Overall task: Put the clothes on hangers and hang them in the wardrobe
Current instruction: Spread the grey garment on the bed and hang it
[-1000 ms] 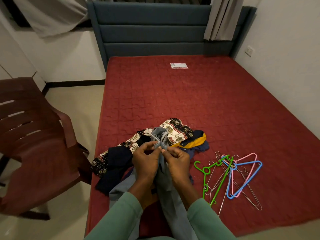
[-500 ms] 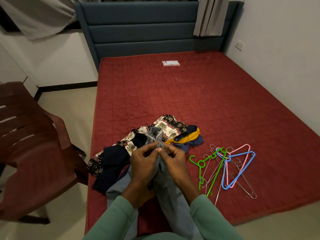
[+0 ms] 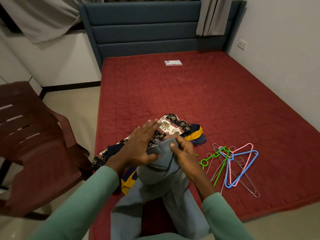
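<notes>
While pinching grey garment (image 3: 161, 168), fingers (image 3: 174, 145) curled.

The far bed (image 3: 199, 94) is free for me; clothes pile (image 3: 174, 126) ahead, hangers (image 3: 237, 163) right, chair (image 3: 31, 144) left.

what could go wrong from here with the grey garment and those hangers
The hangers lie tangled in one pile, so pulling one out may drag the others along. The grey garment is pinched mainly by the right hand; the left hand has its fingers spread, so the garment could slip back onto the clothes pile.
</notes>
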The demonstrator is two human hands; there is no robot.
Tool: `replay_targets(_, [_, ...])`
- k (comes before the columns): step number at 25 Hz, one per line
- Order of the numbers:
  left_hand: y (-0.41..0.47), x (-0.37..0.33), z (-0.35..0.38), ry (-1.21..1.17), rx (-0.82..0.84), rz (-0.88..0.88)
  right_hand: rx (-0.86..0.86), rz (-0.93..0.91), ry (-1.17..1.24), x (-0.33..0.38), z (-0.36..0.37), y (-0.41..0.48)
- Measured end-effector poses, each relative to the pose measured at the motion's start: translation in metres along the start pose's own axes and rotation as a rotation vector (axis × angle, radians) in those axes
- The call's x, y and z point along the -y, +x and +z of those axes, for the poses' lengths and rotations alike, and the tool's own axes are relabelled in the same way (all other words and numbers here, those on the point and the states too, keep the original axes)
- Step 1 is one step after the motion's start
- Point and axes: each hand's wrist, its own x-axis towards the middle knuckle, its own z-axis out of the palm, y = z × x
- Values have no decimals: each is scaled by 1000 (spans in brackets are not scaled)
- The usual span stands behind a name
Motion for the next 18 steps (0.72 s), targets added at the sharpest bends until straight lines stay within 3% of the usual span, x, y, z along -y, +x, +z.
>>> replay_targets(5, [11, -7, -6, 0, 17, 69, -160, -14, 64, 36, -7, 14])
replay_targets(8, [10, -9, -20, 89, -210, 173, -313, -25, 132, 39, -15, 24])
replay_targets(12, [18, -18, -49, -84, -364, 145, -440, -72, 186, 44, -25, 39])
replay_targets(16, [23, -25, -73, -135, -81, 135, -567, -54, 234, 56, -26, 48])
replay_targets(18, [21, -27, -78, -160, -16, 125, -629, -9, 183, 61, -22, 43])
